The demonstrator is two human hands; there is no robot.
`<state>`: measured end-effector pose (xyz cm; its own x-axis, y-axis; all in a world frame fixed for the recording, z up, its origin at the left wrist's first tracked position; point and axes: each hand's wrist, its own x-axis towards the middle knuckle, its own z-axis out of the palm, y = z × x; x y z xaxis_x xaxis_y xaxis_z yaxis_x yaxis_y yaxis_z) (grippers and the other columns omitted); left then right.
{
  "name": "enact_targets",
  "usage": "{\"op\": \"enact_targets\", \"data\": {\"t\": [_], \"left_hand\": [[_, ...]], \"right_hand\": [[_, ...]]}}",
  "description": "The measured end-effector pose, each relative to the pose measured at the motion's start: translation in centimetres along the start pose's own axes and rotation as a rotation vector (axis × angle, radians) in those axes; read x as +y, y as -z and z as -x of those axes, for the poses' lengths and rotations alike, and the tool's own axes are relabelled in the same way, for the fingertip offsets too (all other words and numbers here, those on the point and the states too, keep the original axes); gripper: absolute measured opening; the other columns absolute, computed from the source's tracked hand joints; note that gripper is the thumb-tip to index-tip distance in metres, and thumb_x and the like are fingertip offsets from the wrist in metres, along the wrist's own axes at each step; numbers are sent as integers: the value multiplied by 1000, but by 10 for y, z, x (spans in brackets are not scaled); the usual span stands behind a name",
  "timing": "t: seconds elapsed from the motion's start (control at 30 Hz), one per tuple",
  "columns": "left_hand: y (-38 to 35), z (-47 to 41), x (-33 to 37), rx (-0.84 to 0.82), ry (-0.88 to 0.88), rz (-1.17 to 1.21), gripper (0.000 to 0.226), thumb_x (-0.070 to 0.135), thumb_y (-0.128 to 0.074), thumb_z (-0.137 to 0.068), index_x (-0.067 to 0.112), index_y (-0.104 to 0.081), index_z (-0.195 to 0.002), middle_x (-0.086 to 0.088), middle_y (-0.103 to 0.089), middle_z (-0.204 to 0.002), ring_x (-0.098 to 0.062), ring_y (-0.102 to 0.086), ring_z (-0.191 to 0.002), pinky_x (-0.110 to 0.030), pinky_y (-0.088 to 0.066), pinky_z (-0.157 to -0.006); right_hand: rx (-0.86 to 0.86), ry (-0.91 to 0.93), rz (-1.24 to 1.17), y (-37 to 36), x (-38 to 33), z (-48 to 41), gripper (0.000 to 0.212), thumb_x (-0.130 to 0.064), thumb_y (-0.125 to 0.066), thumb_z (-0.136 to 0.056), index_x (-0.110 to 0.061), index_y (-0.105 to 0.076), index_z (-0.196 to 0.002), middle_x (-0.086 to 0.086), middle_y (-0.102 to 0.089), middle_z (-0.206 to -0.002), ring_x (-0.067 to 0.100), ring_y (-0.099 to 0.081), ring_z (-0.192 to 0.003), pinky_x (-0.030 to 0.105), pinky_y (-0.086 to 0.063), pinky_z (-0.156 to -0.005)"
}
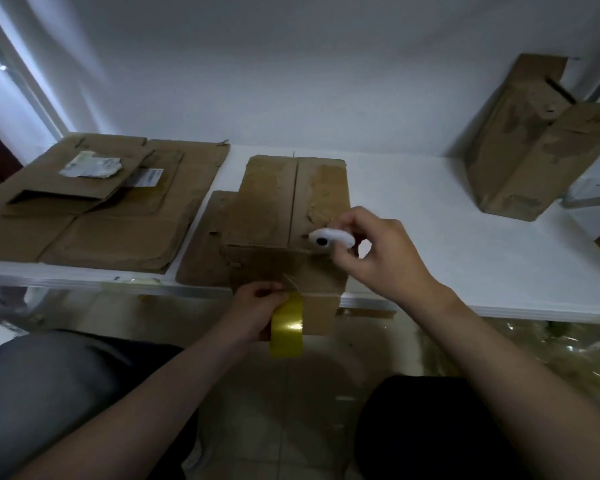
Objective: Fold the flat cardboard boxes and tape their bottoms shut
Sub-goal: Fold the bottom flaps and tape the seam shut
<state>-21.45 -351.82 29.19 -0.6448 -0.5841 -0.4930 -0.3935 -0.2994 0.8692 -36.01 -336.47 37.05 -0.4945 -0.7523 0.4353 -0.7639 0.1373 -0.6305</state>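
At the front edge of a white table (430, 202), a folded brown cardboard box (267, 202) sits with its seamed, scuffed flaps facing up. A person's left hand (257, 306) curls round a roll of glossy yellow tape (286, 327) held against the box's near face. The right hand (378, 251) pinches a small rounded white tool (329, 239) just above the top's near edge. A stack of flat, creased cardboard sheets (101, 216) lies to the left, and a second worn cardboard box (527, 147) stands far right.

The scene was dimly, coolly lit, with soft light spread over the flat white tabletop (430, 202). A pale glare was caught on the glossy yellow tape roll (287, 327). The right hand (378, 254) and its small white oval object (331, 239) were smeared by blur. The lower corners were left shadowed, and the edges were bowed by the wide lens.
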Motion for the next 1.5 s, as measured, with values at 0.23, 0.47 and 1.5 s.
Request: {"op": "enact_targets", "data": {"t": [0.23,0.47,1.5], "left_hand": [[4,-4,-10,-6,-85,-40,13,18,-71,-90,22,-71,-102,-10,-72,-105,-23,-68,-90,-35,-55,-71],[4,-3,-13,-13,-63,-6,9,24,-72,-87,31,-71,-94,-6,-69,-106,-26,-69,-96,-37,-58,-67],[10,3,-8,-48,-59,-209,8,18,-69,-92,25,-72,-94,-4,-66,-105,-21,-66,-90,-34,-56,-72]], "right_hand": [[-283,193,256,-47,2,-4,11,-29,-65,-92,-24,-69,-101,-9,-69,-86,9,-60,-70,35,-51,-59],[-235,337,523,-58,4,-8,22,-41,-52,-94,-31,-71,-99,-10,-72,-83,14,-66,-71,24,-31,-53],[-103,148,79,-14,7,0,10,-26,-66,-86,-20,-68,-94,-10,-68,-81,10,-62,-65,31,-51,-58]]}}
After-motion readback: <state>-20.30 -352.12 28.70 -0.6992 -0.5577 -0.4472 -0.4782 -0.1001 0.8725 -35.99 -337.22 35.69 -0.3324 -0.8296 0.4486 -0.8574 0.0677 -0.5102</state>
